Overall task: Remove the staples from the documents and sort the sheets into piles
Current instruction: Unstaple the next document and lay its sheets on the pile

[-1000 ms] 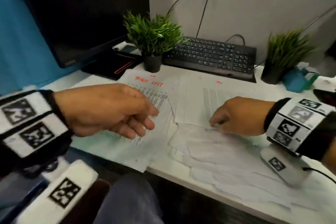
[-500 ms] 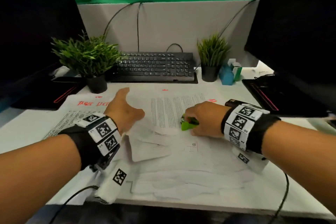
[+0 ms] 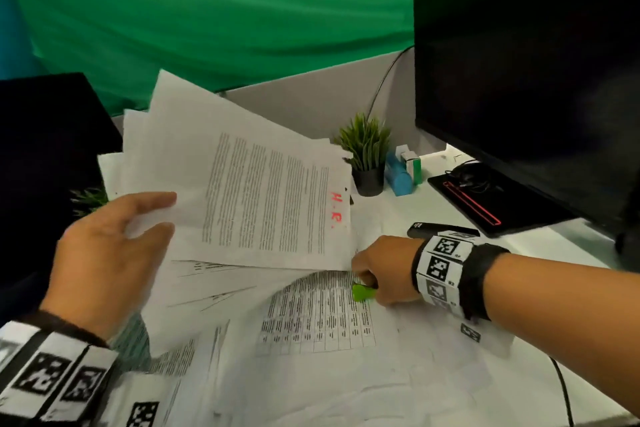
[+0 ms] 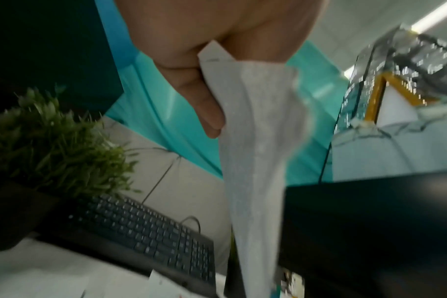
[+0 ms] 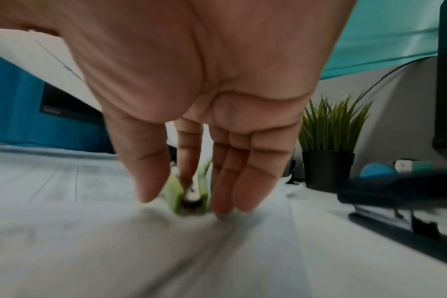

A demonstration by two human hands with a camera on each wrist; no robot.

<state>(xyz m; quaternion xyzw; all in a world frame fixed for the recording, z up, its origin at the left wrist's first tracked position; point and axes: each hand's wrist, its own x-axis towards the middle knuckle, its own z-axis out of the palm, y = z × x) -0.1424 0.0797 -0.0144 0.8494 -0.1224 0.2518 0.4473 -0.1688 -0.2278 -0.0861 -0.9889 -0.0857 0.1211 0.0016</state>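
Lifting a stapled document (image 3: pixel 249 184) off the counter (image 3: pixel 540 253), the left hand (image 3: pixel 104 260) pinches its edge with thumb on top and fingers (image 4: pixel 207 108) beneath, while the right hand (image 3: pixel 384 270) closes its fingers (image 5: pixel 146 171) around the green staple remover (image 3: pixel 363 292) at the 5 o'clock corner. Judging by this, the staple-pulling step is in hand, and next the remover must bite under the staple there. Its long axis runs from 10 to 4 o'clock, red-marked top edge toward 3 o'clock, above loose sheets (image 3: pixel 318 315).
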